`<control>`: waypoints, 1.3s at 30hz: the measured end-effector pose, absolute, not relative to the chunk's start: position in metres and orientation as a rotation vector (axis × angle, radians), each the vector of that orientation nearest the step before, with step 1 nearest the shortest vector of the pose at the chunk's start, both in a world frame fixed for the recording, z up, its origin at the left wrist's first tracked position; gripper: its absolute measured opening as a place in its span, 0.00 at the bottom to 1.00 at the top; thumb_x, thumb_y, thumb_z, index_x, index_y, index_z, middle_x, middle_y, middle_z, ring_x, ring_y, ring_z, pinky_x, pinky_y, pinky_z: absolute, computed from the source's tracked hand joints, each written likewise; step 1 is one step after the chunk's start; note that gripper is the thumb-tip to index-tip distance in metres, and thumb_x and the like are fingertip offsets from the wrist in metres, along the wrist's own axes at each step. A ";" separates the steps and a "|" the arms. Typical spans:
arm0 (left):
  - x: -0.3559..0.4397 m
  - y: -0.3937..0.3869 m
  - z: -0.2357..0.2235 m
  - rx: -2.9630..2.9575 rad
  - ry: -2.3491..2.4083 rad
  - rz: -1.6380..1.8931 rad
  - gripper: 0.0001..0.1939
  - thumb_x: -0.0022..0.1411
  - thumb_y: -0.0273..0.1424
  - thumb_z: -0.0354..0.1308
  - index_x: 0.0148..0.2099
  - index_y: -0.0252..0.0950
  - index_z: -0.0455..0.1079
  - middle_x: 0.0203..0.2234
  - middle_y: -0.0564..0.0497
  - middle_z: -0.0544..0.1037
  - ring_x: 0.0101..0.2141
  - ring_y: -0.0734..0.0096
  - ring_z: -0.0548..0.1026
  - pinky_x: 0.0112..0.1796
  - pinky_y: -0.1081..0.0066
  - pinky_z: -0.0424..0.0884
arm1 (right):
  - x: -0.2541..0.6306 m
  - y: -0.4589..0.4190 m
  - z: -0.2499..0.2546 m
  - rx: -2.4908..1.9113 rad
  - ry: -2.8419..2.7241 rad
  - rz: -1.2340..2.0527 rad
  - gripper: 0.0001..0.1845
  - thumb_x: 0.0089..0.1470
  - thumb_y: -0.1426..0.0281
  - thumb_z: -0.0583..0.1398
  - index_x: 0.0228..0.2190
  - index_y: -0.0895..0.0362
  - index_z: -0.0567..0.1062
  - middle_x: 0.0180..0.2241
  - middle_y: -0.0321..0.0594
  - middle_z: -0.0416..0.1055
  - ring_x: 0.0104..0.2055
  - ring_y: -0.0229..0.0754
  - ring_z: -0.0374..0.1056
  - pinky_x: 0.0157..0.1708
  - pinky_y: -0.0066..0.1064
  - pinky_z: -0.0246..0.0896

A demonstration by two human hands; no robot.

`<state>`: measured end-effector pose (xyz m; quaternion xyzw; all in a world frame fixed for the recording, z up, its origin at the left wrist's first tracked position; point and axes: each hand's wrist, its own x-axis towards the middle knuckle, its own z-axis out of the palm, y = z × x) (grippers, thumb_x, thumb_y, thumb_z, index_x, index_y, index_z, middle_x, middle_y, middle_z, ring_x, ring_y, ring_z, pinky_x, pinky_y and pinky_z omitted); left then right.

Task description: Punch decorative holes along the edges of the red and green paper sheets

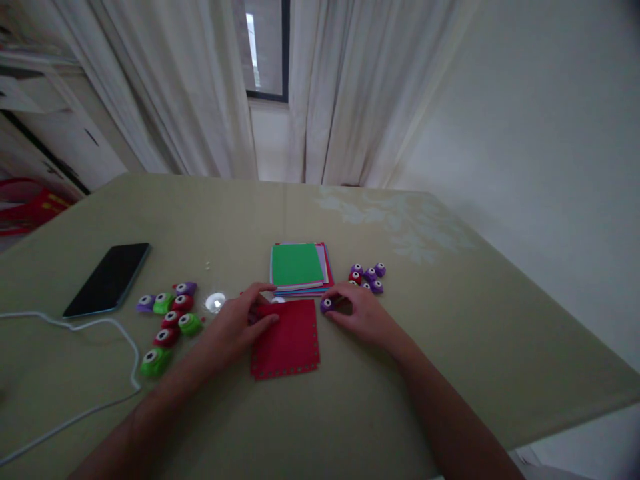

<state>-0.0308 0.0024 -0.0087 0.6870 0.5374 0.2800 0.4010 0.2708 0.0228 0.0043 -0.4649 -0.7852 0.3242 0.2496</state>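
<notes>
The left hand (254,317) rested, thumb and forefinger slightly apart, at the upper-left corner of one red sheet (287,343). Just right of the sheet, the right hand (357,310) pinched one purple eyed piece (327,305). Eight eyed pieces (171,319) lay left of the sheet, three red, three green, two purple; at least six (370,274) lay beyond its upper right.

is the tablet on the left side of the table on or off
Its screen looks off: the tablet lies flat with its face dark all over, with no picture or glow on it.
</notes>
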 end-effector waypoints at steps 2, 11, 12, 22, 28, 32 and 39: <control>-0.029 0.003 -0.007 1.687 1.359 0.748 0.25 0.65 0.43 0.62 0.62 0.40 0.70 0.38 0.48 0.84 0.38 0.55 0.83 0.40 0.60 0.78 | 0.270 0.023 0.004 -1.283 -2.118 0.892 0.12 0.55 0.77 0.69 0.42 0.57 0.81 0.40 0.42 0.80 0.41 0.45 0.77 0.44 0.36 0.71; -0.023 0.005 -0.008 1.604 1.424 0.766 0.19 0.64 0.45 0.65 0.51 0.39 0.79 0.37 0.47 0.87 0.35 0.55 0.84 0.36 0.62 0.79 | 0.271 0.023 0.003 -1.326 -2.082 0.921 0.13 0.53 0.77 0.71 0.42 0.58 0.81 0.40 0.42 0.80 0.40 0.45 0.77 0.44 0.36 0.71; -0.023 0.005 -0.008 1.612 1.430 0.768 0.19 0.64 0.45 0.65 0.51 0.39 0.79 0.37 0.47 0.87 0.35 0.56 0.84 0.36 0.62 0.79 | 0.271 0.024 0.003 -1.325 -2.078 0.936 0.14 0.53 0.77 0.71 0.42 0.58 0.81 0.40 0.42 0.80 0.40 0.45 0.77 0.44 0.36 0.71; -0.018 0.005 -0.006 1.582 1.411 0.775 0.20 0.62 0.44 0.66 0.51 0.39 0.79 0.37 0.47 0.88 0.35 0.56 0.85 0.33 0.65 0.79 | 0.270 0.024 0.002 -1.266 -2.025 1.065 0.14 0.53 0.74 0.74 0.41 0.56 0.82 0.40 0.40 0.81 0.40 0.44 0.77 0.43 0.35 0.71; -0.019 0.006 -0.008 1.499 1.350 0.789 0.23 0.62 0.48 0.67 0.53 0.38 0.78 0.39 0.46 0.88 0.37 0.54 0.86 0.34 0.63 0.81 | 0.272 0.024 0.004 -1.264 -2.014 1.098 0.13 0.54 0.74 0.72 0.42 0.56 0.82 0.41 0.40 0.82 0.41 0.44 0.78 0.45 0.36 0.71; -0.021 0.007 -0.009 1.413 1.321 0.796 0.26 0.60 0.50 0.69 0.53 0.38 0.77 0.40 0.44 0.89 0.38 0.52 0.87 0.36 0.61 0.82 | 0.274 0.026 0.003 -1.291 -1.969 1.110 0.14 0.53 0.73 0.73 0.43 0.56 0.82 0.41 0.42 0.82 0.41 0.45 0.78 0.45 0.38 0.73; -0.021 0.007 -0.005 1.408 1.318 0.790 0.27 0.60 0.50 0.69 0.53 0.37 0.77 0.41 0.42 0.89 0.40 0.50 0.87 0.38 0.58 0.83 | 0.273 0.026 0.004 -1.282 -1.946 1.119 0.15 0.52 0.73 0.74 0.42 0.56 0.81 0.41 0.41 0.82 0.40 0.44 0.78 0.45 0.38 0.73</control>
